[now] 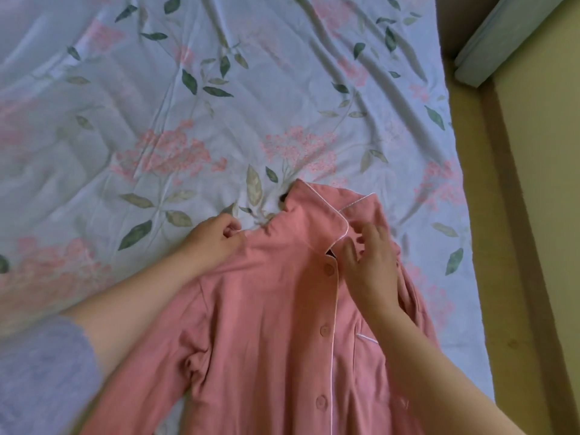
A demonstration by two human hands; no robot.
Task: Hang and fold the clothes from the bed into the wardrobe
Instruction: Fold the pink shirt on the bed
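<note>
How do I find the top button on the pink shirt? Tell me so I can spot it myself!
Look at the bed with the flowery sheet, then the pink shirt lying on it. Its top button sits just under the collar, beside the thumb of the right hand; the other two buttons sit lower.

Matt pink cloth shirt [266,309] on creased, seemingly cotton bedsheet [219,105].

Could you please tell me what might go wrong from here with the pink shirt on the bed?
The left hand pinches only a bit of the pink shirt at its shoulder; pulling there may skew it.
The sleeve beside the right hand lies bunched, so folding now could trap creases.
The collar stands raised and may get crushed.
</note>
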